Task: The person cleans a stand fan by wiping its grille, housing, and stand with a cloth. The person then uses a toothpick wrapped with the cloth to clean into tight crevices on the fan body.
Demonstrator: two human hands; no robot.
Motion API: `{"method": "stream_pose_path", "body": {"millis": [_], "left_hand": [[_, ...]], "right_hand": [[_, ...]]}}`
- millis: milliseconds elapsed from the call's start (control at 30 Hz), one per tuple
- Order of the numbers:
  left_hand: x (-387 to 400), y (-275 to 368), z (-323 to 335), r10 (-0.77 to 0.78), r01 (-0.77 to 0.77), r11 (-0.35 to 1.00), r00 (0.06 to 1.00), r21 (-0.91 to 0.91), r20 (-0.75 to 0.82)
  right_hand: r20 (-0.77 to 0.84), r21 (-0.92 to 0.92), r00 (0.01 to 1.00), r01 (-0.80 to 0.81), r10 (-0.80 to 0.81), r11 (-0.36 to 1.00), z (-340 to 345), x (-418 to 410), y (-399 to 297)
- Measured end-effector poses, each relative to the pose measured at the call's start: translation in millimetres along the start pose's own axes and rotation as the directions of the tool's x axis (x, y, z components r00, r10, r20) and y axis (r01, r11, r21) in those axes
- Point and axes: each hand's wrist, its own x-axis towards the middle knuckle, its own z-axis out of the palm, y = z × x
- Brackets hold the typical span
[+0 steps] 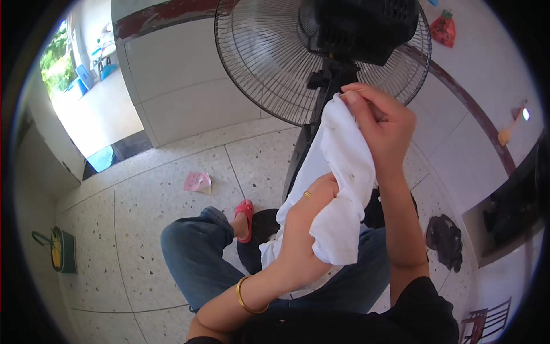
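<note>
A white cloth point(350, 172), bunched and with a few small dark spots, hangs over my lap. My left hand point(305, 232), with a ring and a gold-coloured bangle, is closed around its middle. At the cloth's upper end, the thumb and fingers of my right hand point(382, 124) pinch its tip. A thin, light strand or stick shows by those fingers; which of the two I cannot tell. Just beyond stands a black pedestal fan point(356, 34), its wire cage point(262, 64) facing away and its post partly hidden behind the cloth.
The fan's round black base point(258, 253) rests by my foot in a red sandal point(245, 219). A pink paper point(197, 182) lies on the terrazzo floor point(146, 241). At left is a green basket point(64, 251); at right, a black plastic bag point(444, 243) and a wooden chair point(483, 322). A doorway opens upper left.
</note>
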Motion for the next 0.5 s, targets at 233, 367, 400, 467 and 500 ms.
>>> {"method": "stream_pose_path", "body": {"millis": [233,367,400,467,500], "left_hand": [[-15.2,-5.9,6.4,-0.040,0.038,0.999,0.983,0.012,0.180],[-17.1,-5.5,0.4,-0.147,0.153,0.988,0.972,-0.021,0.183],[-16.6,-5.8,-4.5,-0.172,0.183,0.981,0.972,-0.062,0.160],[-18.4,-5.4,-11.2,-0.246,0.249,0.968,0.966,-0.033,0.080],[-20.0,-5.4,-14.9,-0.292,0.293,0.956,0.956,-0.010,0.027]], "right_hand": [[-0.103,0.216,0.926,-0.335,0.362,0.917,-37.6,-12.0,-10.8],[-0.067,0.217,0.914,-0.378,0.400,0.900,-59.9,-15.3,-10.0],[-0.064,0.200,0.916,-0.376,0.395,0.905,-62.6,-16.5,-12.0],[-0.066,0.183,0.916,-0.380,0.397,0.907,-65.8,-22.0,-14.6],[-0.058,0.161,0.935,-0.337,0.350,0.928,-66.8,-25.8,-15.2]]}}
